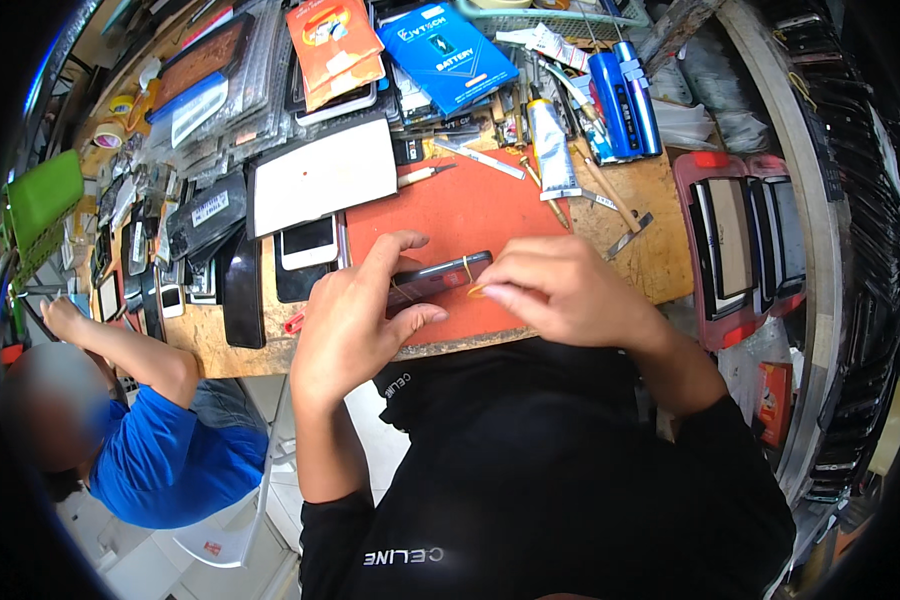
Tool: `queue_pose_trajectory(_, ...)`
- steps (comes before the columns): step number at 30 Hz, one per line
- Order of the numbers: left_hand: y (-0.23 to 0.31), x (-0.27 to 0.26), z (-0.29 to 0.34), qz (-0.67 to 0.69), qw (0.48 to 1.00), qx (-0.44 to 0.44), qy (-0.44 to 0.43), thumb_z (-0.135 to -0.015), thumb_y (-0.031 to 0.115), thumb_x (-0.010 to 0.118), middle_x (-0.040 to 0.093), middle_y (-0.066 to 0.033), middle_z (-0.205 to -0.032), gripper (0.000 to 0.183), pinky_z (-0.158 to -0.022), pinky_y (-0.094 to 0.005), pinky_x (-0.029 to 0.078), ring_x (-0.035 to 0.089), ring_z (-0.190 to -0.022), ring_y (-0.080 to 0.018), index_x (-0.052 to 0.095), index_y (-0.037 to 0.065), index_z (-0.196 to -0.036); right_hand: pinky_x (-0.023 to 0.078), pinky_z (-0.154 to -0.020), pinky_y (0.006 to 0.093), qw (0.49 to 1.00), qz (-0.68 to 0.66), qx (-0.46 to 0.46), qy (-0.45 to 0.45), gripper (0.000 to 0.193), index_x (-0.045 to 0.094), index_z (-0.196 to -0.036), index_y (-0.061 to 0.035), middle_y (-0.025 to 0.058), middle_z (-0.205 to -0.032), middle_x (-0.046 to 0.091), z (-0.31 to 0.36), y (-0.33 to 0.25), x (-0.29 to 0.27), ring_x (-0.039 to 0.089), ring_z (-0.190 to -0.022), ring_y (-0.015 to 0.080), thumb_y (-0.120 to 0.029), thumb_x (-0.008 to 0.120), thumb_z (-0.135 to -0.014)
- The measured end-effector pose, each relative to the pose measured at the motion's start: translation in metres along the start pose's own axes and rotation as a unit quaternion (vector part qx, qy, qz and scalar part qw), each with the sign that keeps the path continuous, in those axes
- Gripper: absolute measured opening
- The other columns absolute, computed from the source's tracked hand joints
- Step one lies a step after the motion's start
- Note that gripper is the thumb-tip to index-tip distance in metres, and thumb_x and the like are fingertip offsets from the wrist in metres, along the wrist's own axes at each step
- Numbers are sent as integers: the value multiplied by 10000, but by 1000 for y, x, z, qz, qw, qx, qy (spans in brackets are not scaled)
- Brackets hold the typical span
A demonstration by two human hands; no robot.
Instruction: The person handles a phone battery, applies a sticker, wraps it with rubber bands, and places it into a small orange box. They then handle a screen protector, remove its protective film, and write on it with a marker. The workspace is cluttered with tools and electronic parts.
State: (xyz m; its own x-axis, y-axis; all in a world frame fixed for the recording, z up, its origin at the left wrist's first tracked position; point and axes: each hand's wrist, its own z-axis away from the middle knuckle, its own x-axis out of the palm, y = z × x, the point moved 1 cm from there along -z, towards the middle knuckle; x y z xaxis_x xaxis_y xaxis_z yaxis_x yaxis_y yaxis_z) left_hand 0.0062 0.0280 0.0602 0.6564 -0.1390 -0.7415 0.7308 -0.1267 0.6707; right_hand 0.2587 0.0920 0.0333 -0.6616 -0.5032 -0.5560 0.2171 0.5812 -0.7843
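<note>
Closest to us is the black shirt of the wearer, right up against the bench, and above it both hands are busy! The left hand grips the left end of a dark phone, thumb on the near side and index finger raised; its other fingers are mostly hidden. The right hand is closed, pinching a yellow rubber band at the phone's right end. That band seems to loop around the phone, though the fingers make it hard to be sure. The phone sits tilted over the red mat, near its front edge. Beyond it, a white panel and a white phone lie left; a metal tube and a small hammer lie right. Over at far left, a co-worker in a blue shirt sits alongside.
</note>
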Motion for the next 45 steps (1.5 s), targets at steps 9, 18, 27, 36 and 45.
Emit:
queue_pose_trajectory(9, 11, 25, -1, -82, 990, 34, 109, -842, 163, 869, 741, -139, -836, 241, -616, -376, 553, 739, -691, -307, 748, 43, -1011, 564, -667, 408, 989, 105, -65, 81, 105, 686, -1011, 20, 148, -833, 706, -4, -17, 27, 714, -737, 336, -48, 723, -941)
queue_pose_trajectory(18, 2, 14, 10, -46, 956, 212, 197, -876, 40, 792, 744, -101, -902, 173, -685, -333, 558, 725, -751, -263, 718, 32, -1032, 467, -600, 300, 938, -280, 195, -62, 173, 671, -1024, 29, 32, -797, 683, -39, -12, -8, 578, -687, 61, -129, 620, -1075)
queue_pose_trajectory(27, -43, -13, -18, 528, 818, -56, 220, -1068, 154, 711, 774, -57, -1104, 200, -887, -267, 558, 703, -940, -92, 690, 11, -1207, 622, -748, 381, 959, 273, 5, -75, 483, 646, -1381, 94, 277, -1279, 719, -22, -18, -37, 775, -1015, 361, -92, 725, -943)
queue_pose_trajectory(36, -21, 18, -31, 616, 764, -115, 156, -1096, 182, 672, 781, -32, -1073, 150, -818, -247, 585, 721, -896, -84, 707, 53, -1166, 618, -689, 281, 886, 407, -189, 121, 547, 585, -1478, 31, 249, -1526, 599, -35, -58, -30, 770, -1123, 244, -98, 643, -950)
queue_pose_trajectory(45, -25, 22, -37, 623, 767, -120, 97, -1082, 168, 689, 768, -57, -1149, 239, -888, -280, 588, 723, -977, -106, 654, 30, -1274, 650, -767, 309, 896, 361, -223, 130, 465, 639, -1381, 9, 218, -1439, 648, -47, -50, -32, 766, -1141, 282, -102, 668, -930)
